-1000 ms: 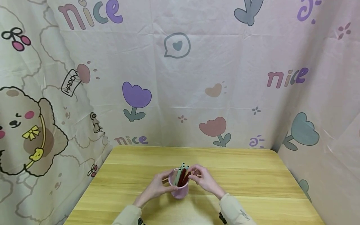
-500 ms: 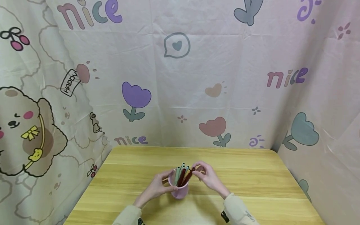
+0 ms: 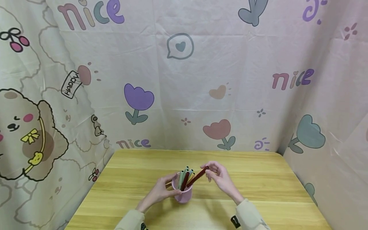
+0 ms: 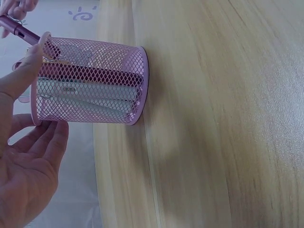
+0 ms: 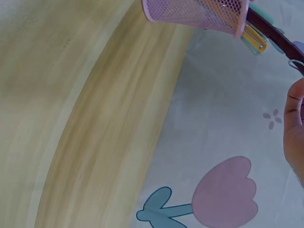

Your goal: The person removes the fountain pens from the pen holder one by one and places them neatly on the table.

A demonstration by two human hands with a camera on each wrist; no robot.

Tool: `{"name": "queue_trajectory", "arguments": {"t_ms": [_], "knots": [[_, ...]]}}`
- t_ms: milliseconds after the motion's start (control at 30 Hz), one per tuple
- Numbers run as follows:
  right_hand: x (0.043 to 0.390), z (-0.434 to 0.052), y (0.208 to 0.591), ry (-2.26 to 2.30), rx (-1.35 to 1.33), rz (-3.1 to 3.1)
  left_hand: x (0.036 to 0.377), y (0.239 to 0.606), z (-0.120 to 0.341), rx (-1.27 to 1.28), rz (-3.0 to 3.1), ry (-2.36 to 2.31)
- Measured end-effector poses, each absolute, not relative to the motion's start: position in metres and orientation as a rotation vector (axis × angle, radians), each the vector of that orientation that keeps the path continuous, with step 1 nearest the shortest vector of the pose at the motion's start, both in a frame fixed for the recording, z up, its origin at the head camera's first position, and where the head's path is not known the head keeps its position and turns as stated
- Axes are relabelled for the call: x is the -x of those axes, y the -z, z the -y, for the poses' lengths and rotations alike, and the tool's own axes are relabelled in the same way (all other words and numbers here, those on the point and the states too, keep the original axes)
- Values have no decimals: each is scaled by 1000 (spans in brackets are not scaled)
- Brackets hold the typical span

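Right hand is pinching the top of a dark red pen that's tilted and half out of the pink mesh cup mid-table. Left hand curls around the cup's side. I'd pull along the pen's slant and keep the cup pinned so the green pens don't snag.

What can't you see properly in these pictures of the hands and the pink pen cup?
- Right hand: its grip on the dark red pen is too small in the head view and cut off by the right wrist view's edge.
- Pink mesh cup: in the left wrist view, mesh blurs the pens inside; their number is unclear.
- Left hand: its fingers behind the cup are hidden in the head view.
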State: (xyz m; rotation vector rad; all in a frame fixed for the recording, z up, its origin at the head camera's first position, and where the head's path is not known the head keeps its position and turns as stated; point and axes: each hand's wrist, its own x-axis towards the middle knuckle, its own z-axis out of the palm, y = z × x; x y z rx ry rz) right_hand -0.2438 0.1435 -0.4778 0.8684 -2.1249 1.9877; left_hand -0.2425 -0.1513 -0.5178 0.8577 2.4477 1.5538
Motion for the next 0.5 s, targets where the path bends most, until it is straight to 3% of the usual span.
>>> {"name": "queue_trajectory", "arguments": {"t_ms": [500], "knots": [[243, -170, 477, -2139, -840, 1894, 244, 521, 153, -860, -2464, -1551]]}}
